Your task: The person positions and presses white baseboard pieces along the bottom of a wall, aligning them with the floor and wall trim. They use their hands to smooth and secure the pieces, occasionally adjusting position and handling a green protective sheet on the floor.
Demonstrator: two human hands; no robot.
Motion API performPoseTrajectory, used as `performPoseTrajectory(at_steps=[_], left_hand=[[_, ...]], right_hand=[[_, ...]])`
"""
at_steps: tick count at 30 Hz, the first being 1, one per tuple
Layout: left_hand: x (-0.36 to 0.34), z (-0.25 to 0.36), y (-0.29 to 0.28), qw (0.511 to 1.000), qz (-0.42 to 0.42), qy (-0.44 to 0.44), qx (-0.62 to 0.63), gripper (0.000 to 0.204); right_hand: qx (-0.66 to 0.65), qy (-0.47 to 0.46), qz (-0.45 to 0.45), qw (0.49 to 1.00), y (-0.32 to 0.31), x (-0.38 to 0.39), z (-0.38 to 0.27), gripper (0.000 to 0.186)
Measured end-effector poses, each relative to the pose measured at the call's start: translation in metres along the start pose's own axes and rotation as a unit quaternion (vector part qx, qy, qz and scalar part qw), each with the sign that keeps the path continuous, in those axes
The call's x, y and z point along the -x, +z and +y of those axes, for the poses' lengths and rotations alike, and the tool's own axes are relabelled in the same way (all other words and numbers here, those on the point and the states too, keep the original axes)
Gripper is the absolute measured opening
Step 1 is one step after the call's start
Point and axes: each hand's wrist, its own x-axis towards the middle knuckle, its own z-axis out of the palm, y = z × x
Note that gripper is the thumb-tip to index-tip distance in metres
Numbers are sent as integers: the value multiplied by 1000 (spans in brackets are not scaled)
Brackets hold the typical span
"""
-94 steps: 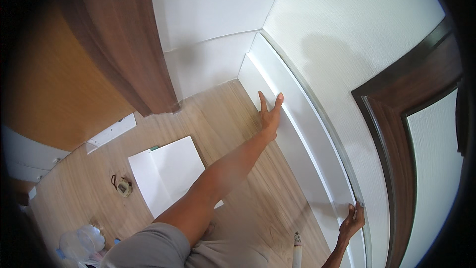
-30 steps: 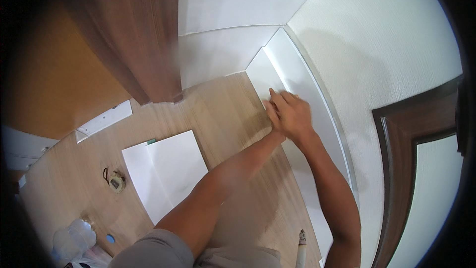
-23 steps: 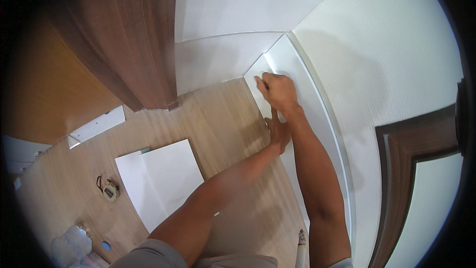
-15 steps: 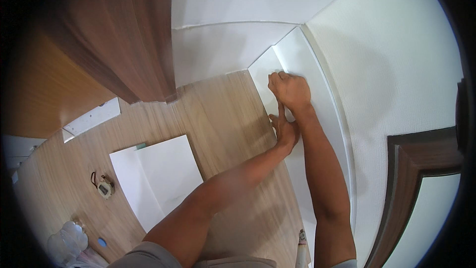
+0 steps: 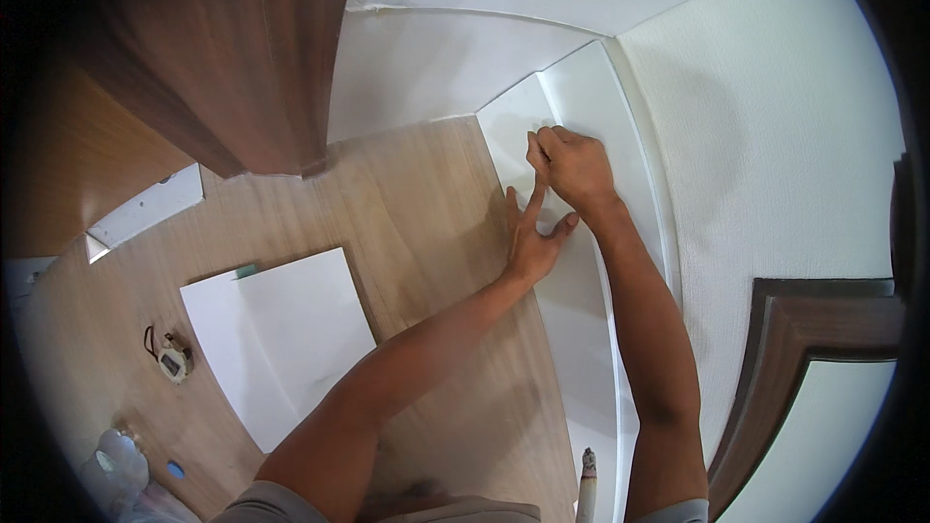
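A long white L-shaped panel (image 5: 581, 329) lies along the foot of the right wall, its flat part over the edge of the floor and its upright part against the wall. My right hand (image 5: 574, 169) is closed in a fist near its far end; what the fingers hold, if anything, is hidden. Just below it, my left hand (image 5: 533, 244) rests on the panel's edge with fingers spread, one fingertip reaching up to the right fist. At the bottom of the view a lit cigarette (image 5: 587, 484) with an ash tip sticks up, seen in part.
On the light wood floor (image 5: 417, 203) to the left lie a folded white sheet (image 5: 281, 339), a tape measure (image 5: 174, 360) with a cord, a small blue disc (image 5: 175, 469) and clear plastic wrapping (image 5: 116, 475). A brown wooden post (image 5: 242, 58) stands at the far left, a dark frame (image 5: 775, 329) at right.
My left hand has slid out from under the right wrist toward the left, its fingers now spread wider. The right fist stays near the far end. The view has shifted slightly.
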Motion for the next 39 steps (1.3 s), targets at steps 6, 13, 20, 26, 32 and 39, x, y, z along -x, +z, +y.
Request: performPoseTrajectory(at_steps=[6, 13, 20, 26, 32, 39], left_hand=[[-17, -9, -11, 997, -14, 65, -48, 100], [-47, 15, -40, 953, -2, 183, -242, 129], [-46, 24, -43, 952, -35, 154, -262, 138], [-52, 13, -42, 965, -42, 165, -202, 127], [-60, -9, -37, 974, -77, 187, -106, 89], [-49, 9, -41, 952, -24, 166, -255, 112]], right_hand=[[10, 4, -13, 1000, 0, 3, 1, 17], [8, 12, -29, 999, -2, 0, -1, 18], [-22, 24, -17, 999, -4, -1, -4, 19], [-58, 115, -20, 991, -7, -14, -20, 18], [-110, -31, 106, 988, -8, -42, -63, 31], [-53, 56, -68, 995, -28, -35, -22, 18]])
